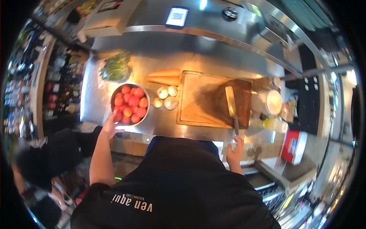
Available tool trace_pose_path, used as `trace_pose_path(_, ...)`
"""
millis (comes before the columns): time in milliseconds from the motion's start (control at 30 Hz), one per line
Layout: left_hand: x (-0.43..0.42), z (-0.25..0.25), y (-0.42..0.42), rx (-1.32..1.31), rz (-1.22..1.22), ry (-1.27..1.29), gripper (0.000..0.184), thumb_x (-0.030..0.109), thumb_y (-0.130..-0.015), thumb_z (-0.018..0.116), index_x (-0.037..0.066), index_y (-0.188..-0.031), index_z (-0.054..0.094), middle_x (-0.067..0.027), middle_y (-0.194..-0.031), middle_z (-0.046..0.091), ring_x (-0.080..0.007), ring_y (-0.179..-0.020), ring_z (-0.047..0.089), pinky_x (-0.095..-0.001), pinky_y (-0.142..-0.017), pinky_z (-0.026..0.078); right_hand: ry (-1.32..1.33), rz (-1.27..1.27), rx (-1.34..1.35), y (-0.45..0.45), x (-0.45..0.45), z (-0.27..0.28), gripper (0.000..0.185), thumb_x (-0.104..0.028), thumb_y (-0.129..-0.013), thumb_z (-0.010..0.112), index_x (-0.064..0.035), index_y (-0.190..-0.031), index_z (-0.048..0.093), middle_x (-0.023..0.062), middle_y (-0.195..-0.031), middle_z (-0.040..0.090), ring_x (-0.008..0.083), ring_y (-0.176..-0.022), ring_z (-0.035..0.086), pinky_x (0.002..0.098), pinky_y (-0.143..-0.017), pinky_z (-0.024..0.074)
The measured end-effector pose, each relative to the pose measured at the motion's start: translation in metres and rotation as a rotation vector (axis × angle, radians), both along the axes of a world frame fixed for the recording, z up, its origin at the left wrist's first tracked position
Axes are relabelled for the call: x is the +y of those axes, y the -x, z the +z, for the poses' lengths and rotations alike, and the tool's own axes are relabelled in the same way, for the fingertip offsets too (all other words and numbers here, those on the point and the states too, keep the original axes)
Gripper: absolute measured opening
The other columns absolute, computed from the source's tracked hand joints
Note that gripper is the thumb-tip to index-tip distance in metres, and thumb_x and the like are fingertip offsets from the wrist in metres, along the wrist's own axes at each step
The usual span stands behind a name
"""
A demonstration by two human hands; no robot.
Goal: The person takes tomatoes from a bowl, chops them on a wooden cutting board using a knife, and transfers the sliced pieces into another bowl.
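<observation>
A metal bowl (148, 110) full of red tomatoes (134, 101) stands on the left part of the steel counter. My left hand (109, 125) is at the bowl's near left side, fingers stretched along its wall and thumb apart. On the right, a wooden cutting board (202, 99) carries a knife (231, 103), its handle jutting past the near edge. Just below that handle end is my right hand (235, 150), fingers loosely bent and apart, with nothing visible in it. Between bowl and board lie carrots (164, 80) and several onions (170, 102).
Leafy greens (116, 68) lie behind the bowl. Tubs (273, 102) and a bottle (275, 125) crowd the board's right side. A raised steel shelf (213, 30) with a phone (177, 17) runs along the back. Another person (49, 156) stands at the left.
</observation>
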State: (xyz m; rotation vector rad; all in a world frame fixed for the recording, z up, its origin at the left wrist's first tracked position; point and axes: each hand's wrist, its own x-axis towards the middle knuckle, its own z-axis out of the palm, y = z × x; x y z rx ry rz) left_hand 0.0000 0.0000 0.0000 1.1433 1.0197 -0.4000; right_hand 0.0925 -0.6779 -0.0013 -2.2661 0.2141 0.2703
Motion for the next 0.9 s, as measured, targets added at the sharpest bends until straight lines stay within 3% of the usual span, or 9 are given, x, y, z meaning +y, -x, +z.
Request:
trace_pose_path(67,0.003,-0.026,0.028,-0.16,0.134,0.064,0.098,0.072,-0.106,0.062,0.019,-0.178,0.022,-0.0181,-0.181,0.031,-0.0477,-0.143,0.059,-0.0724,-0.107,0.053,0.088,0.398,-0.336,-0.039,0.035,0.001,0.048,-0.008,-0.087,0.079,-0.0084,-0.134,0.067,0.0193,-0.139,0.061,0.0444,-0.135,0.053,0.0561,-0.116,0.0433)
trace_pose_path(100,-0.024,-0.019,0.082,-0.118,0.159,0.15,0.089,0.066,-0.109,0.061,0.015,-0.174,0.026,-0.0225,-0.177,0.034,-0.0455,-0.131,0.067,-0.0636,-0.105,0.057,0.046,0.434,-0.247,-0.016,0.027,0.011,0.048,-0.008,-0.087,0.079,-0.0084,-0.134,0.067,0.0193,-0.139,0.061,0.0444,-0.135,0.053,0.0561,-0.116,0.0433)
trace_pose_path(200,-0.109,-0.03,0.027,-0.187,0.104,-0.069,0.079,0.058,-0.113,0.056,0.011,-0.17,0.028,-0.0268,-0.168,0.048,-0.0436,-0.121,0.072,-0.0555,-0.101,0.061,0.24,0.486,-0.329,-0.097,0.012,-0.002,0.063,-0.011,-0.086,0.081,-0.0046,-0.145,0.059,0.0256,-0.147,0.054,0.0478,-0.139,0.049,0.0589,-0.12,0.04)
trace_pose_path(267,-0.136,-0.055,0.017,-0.194,0.466,0.079,0.072,0.05,-0.116,0.05,0.008,-0.17,0.028,-0.0282,-0.156,0.061,-0.0434,-0.117,0.073,-0.0494,-0.098,0.063,0.245,0.479,-0.316,-0.109,0.011,-0.008,0.073,-0.016,-0.086,0.084,-0.0026,-0.151,0.054,0.0276,-0.155,0.049,0.0494,-0.145,0.045,0.0593,-0.124,0.0363)
trace_pose_path(300,-0.152,-0.057,0.003,-0.283,0.562,0.153,0.074,0.056,-0.114,0.053,0.003,-0.164,0.042,-0.0251,-0.152,0.065,-0.0423,-0.12,0.073,-0.0469,-0.101,0.063,0.264,0.475,-0.298,-0.117,0.007,-0.009,0.083,-0.021,-0.086,0.087,-0.0007,-0.157,0.048,0.0297,-0.163,0.044,0.051,-0.152,0.04,0.0597,-0.129,0.0326)
trace_pose_path(433,-0.177,-0.057,-0.034,-0.375,0.699,0.095,0.059,0.029,-0.115,0.052,-0.006,-0.162,0.042,-0.0291,-0.152,0.062,-0.0464,-0.137,0.065,-0.053,-0.115,0.06,0.301,0.558,-0.283,-0.142,-0.021,-0.045,0.117,-0.044,-0.084,0.094,0.0066,-0.169,0.031,0.0312,-0.179,0.027,0.0512,-0.167,0.021,0.0576,-0.137,0.0217)
trace_pose_path(533,-0.186,-0.057,-0.023,-0.481,0.791,0.014,0.058,0.028,-0.115,0.054,-0.007,-0.161,0.044,-0.0287,-0.151,0.062,-0.0458,-0.139,0.064,-0.0561,-0.118,0.058,0.332,0.632,-0.203,-0.156,-0.024,-0.046,0.134,-0.056,-0.081,0.094,0.0089,-0.173,0.022,0.0308,-0.183,0.02,0.0493,-0.171,0.014,0.0566,-0.138,0.0182)
trace_pose_path(600,-0.202,-0.038,-0.009,-0.542,0.73,-0.093,0.067,0.046,-0.117,0.057,-0.003,-0.162,0.047,-0.0216,-0.155,0.062,-0.0383,-0.141,0.064,-0.0522,-0.116,0.059,0.352,0.671,-0.157,-0.165,-0.026,-0.048,0.144,-0.065,-0.078,0.092,0.0085,-0.176,0.015,0.0293,-0.185,0.014,0.047,-0.172,0.011,0.056,-0.139,0.0158)
trace_pose_path(900,-0.257,0.106,-0.05,-0.279,0.394,0.084,0.052,0.023,-0.109,0.055,-0.004,-0.154,0.051,-0.0246,-0.138,0.071,-0.0444,-0.115,0.076,-0.0549,-0.103,0.063,0.366,0.668,-0.14,-0.167,-0.026,-0.05,0.147,-0.064,-0.077,0.094,0.0061,-0.177,0.013,0.0268,-0.187,0.011,0.0461,-0.173,0.009,0.0549,-0.14,0.0147)
